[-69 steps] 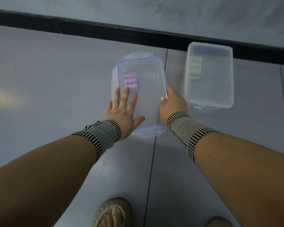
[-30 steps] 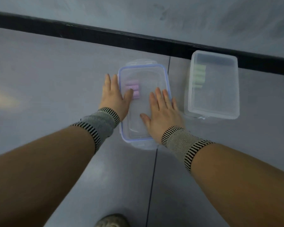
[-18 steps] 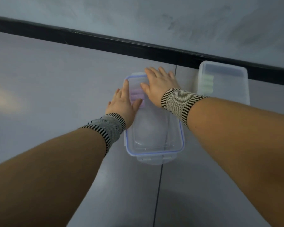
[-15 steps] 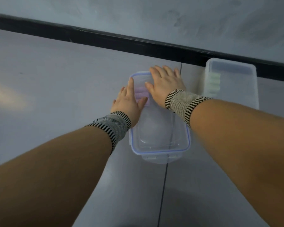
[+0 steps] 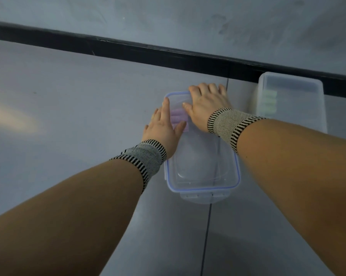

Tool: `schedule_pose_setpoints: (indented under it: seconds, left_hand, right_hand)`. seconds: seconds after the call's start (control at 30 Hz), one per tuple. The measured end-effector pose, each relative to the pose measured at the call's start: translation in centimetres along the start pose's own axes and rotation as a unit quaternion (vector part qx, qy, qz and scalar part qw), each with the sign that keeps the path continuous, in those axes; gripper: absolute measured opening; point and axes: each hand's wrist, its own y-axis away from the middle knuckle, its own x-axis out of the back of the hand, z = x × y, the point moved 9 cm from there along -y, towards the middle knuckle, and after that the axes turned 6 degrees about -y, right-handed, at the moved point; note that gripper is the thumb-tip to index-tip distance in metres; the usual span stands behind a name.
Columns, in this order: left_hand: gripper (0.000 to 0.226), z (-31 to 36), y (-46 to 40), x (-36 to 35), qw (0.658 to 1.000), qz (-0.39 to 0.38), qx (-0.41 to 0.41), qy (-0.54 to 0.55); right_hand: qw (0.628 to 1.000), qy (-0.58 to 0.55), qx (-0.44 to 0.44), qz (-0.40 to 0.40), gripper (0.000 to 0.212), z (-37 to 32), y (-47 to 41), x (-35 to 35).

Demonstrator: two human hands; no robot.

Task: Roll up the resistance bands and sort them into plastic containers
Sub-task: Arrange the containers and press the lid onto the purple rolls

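Note:
A clear plastic container with a blue-rimmed lid (image 5: pixel 203 176) lies on the grey floor. Rolled purple resistance bands (image 5: pixel 178 116) show through the lid near its far end. My left hand (image 5: pixel 164 128) rests flat on the lid's left edge, fingers straight. My right hand (image 5: pixel 206 102) lies on the lid's far end, its fingers bent down over the far rim. A second clear container (image 5: pixel 291 100) with rolled green bands (image 5: pixel 269 102) inside sits to the right.
A black skirting strip (image 5: pixel 128 50) runs along the foot of the grey wall just behind both containers. A tile joint (image 5: pixel 208 226) runs along the floor under the near container.
My right hand has moved from the lid's near end to its far end, and its fingers now bend over the far rim. My left hand stays on the left edge. The camera has shifted left.

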Motion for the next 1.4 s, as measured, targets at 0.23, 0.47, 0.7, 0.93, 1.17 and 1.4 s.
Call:
schedule_pose_setpoints:
  seconds: [0.23,0.47,0.7,0.93,1.17,1.4]
  left_hand:
    - [0.076,-0.6,-0.6,-0.3,1.000,0.002,0.002,0.025]
    - [0.061,0.8,1.2,2.4,0.994,0.040,-0.037,-0.093]
    - [0.081,2.4,9.5,-1.5,0.925,-0.108,-0.188,-0.312]
    - [0.108,2.1,10.9,-3.5,0.903,-0.156,-0.185,-0.355]
    - [0.104,2.1,10.8,-3.6,0.896,-0.133,-0.193,-0.377]
    - [0.093,2.2,10.0,-3.4,0.891,-0.141,-0.181,-0.392]
  right_hand:
    - [1.000,-0.030,0.002,0.004,0.059,-0.1,-0.1,-0.2]
    - [0.998,-0.061,0.033,0.006,0.065,-1.0,4.0,0.8]
    - [0.986,-0.032,0.127,-0.107,0.084,-1.9,15.3,-2.1]
    - [0.980,0.039,0.144,-0.129,0.104,-1.1,16.9,-3.9]
    - [0.984,0.034,0.150,-0.086,0.100,-1.4,16.7,-3.9]
    - [0.986,0.053,0.106,-0.117,0.094,-1.4,16.1,-4.1]
